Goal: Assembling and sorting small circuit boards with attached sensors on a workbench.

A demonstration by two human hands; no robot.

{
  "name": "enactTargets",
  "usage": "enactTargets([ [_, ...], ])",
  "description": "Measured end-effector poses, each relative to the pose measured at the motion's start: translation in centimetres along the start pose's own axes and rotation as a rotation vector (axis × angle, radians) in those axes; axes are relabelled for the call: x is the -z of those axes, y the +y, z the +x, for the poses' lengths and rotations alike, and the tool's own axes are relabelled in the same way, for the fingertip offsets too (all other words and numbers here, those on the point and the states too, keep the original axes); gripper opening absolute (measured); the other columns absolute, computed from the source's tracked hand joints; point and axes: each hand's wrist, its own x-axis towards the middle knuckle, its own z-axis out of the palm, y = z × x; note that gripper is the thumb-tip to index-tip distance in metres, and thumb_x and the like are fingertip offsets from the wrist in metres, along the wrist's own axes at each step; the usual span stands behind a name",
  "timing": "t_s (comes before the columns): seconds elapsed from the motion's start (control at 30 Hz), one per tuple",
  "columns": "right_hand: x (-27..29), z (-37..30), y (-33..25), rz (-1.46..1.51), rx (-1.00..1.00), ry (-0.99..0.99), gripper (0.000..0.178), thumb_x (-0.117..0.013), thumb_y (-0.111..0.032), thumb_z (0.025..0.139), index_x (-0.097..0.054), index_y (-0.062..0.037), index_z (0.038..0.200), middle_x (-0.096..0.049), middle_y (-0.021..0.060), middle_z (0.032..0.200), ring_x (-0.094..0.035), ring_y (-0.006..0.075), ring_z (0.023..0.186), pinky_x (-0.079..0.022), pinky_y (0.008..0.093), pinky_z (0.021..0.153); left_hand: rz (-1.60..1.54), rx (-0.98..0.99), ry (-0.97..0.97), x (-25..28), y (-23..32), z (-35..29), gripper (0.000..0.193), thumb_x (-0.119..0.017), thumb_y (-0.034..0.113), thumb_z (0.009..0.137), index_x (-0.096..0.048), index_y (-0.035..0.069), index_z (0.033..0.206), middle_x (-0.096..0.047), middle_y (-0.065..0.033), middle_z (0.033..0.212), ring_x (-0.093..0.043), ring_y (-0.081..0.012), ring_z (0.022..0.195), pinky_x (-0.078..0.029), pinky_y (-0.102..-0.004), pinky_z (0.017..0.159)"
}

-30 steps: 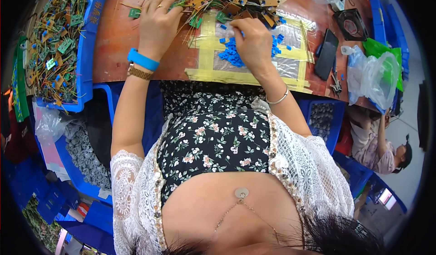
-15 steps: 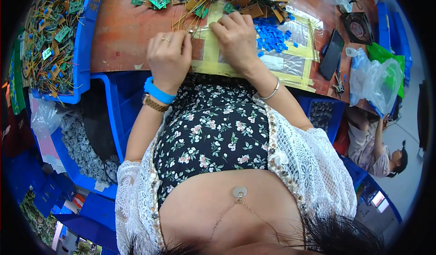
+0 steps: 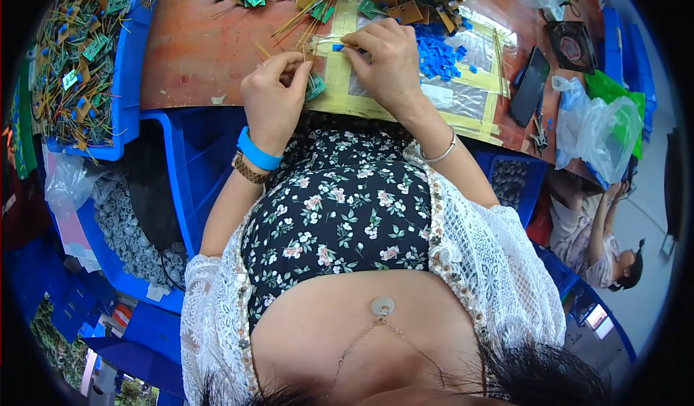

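Note:
My left hand [image 3: 276, 92] pinches the thin wires of a green circuit board [image 3: 315, 87], which hangs just right of its fingertips, low over the table edge. Opposite it, my right hand [image 3: 387, 59] has thumb and forefinger closed on a small blue connector [image 3: 337, 48] that pokes out to the left. The two hands are a little apart, above yellow tape on the table. Close to the right hand's knuckles lies a heap of small blue connectors [image 3: 438, 55]. Wired boards, green and brown, form a pile [image 3: 394, 1] beyond the hands.
A blue crate [image 3: 130, 81] full of wired boards stands at the left. On the right of the table [image 3: 195, 52] lie a dark phone [image 3: 530, 86], keys [image 3: 538, 133], a small fan [image 3: 571, 45] and plastic bags [image 3: 596, 128]. Another person [image 3: 596, 240] sits at the far right.
The green board now shows beside my left hand, which has turned and dropped slightly. My right hand has shifted a little right, and a blue connector now shows at its fingertips.

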Motion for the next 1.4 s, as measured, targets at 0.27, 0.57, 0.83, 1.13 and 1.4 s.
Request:
enactTargets([
  [0.27, -0.8, 0.6, -0.1, -0.045, 0.069, -0.076, 0.007, -0.077, -0.015, 0.078, -0.072, -0.0112, 0.080, -0.065, -0.0009, 0.080, -0.059, 0.0209, 0.085, -0.041, 0.0374, 0.079, 0.290, -0.225, -0.058, -0.4, -1.5, 0.2, 0.021, -0.074, 0.002, 0.083, -0.072, 0.001, 0.104, -0.066, -0.0111, 0.102, -0.066, -0.0242, 0.079, -0.054, -0.0342, 0.071],
  [0.57, -0.5, -0.4, -0.9, -0.025, 0.212, -0.169, 0.013, -0.073, -0.010, 0.075, -0.070, -0.0106, 0.087, -0.066, 0.0018, 0.087, -0.061, 0.0217, 0.089, -0.043, 0.0369, 0.081, 0.518, -0.430, -0.145, 0.2, 0.0, -1.7, 0.032, -0.073, 0.013, 0.082, -0.071, 0.000, 0.112, -0.065, -0.0097, 0.117, -0.057, -0.0296, 0.108, -0.047, -0.0407, 0.092],
  [0.83, 0.6, -0.6, -0.7, 0.065, 0.072, -0.027, 0.011, -0.077, -0.009, 0.074, -0.071, -0.0111, 0.084, -0.068, -0.0001, 0.085, -0.061, 0.0219, 0.090, -0.041, 0.0371, 0.081, 0.541, -0.490, -0.252, 2.1, -0.6, -2.3, 0.040, -0.069, 0.003, 0.083, -0.067, 0.002, 0.122, -0.064, -0.0105, 0.130, -0.058, -0.0308, 0.116, -0.046, -0.0426, 0.099],
  [1.13, -0.5, -0.9, -1.4, -0.059, 0.061, -0.031, 0.013, -0.082, -0.018, 0.072, -0.073, -0.0131, 0.079, -0.065, -0.0015, 0.080, -0.059, 0.0206, 0.089, -0.039, 0.0383, 0.081, 0.597, -0.489, -0.262, 1.7, -0.3, -2.4, 0.050, -0.065, 0.001, 0.078, -0.063, 0.000, 0.128, -0.062, -0.0110, 0.127, -0.055, -0.0299, 0.117, -0.043, -0.0435, 0.102],
  [1.4, -0.6, -0.8, -1.2, -0.018, 0.083, -0.030, 0.012, -0.081, -0.016, 0.072, -0.072, -0.0129, 0.079, -0.065, -0.0006, 0.079, -0.060, 0.0214, 0.088, -0.039, 0.0372, 0.080, 0.604, -0.505, -0.278, 1.9, -0.5, -2.6, 0.050, -0.065, 0.002, 0.076, -0.064, 0.000, 0.127, -0.062, -0.0102, 0.128, -0.054, -0.0302, 0.117, -0.044, -0.0439, 0.101],
])
